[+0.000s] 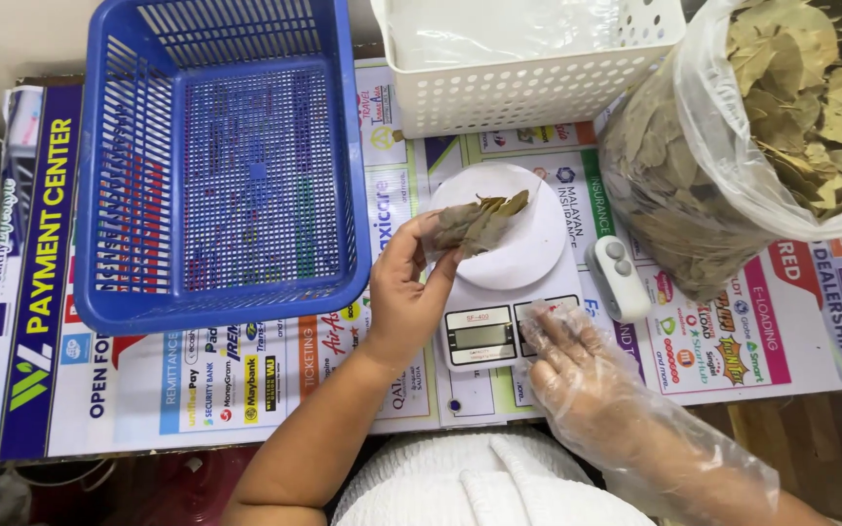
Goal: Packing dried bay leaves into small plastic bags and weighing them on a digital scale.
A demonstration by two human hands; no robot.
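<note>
My left hand [406,292] grips a small clear packet of dried leaves [475,222] and holds it over the round white pan of a small digital kitchen scale [509,268]. My right hand [577,375], covered by a loose clear plastic glove, rests flat on the table just right of the scale's display, holding nothing. A large clear plastic bag full of dried leaves [762,136] stands open at the far right.
A blue plastic basket [226,166] stands at the left. A white perforated basket [528,58] sits at the back, above the scale. A small white two-button device [618,278] lies right of the scale. A printed banner [60,321] covers the table.
</note>
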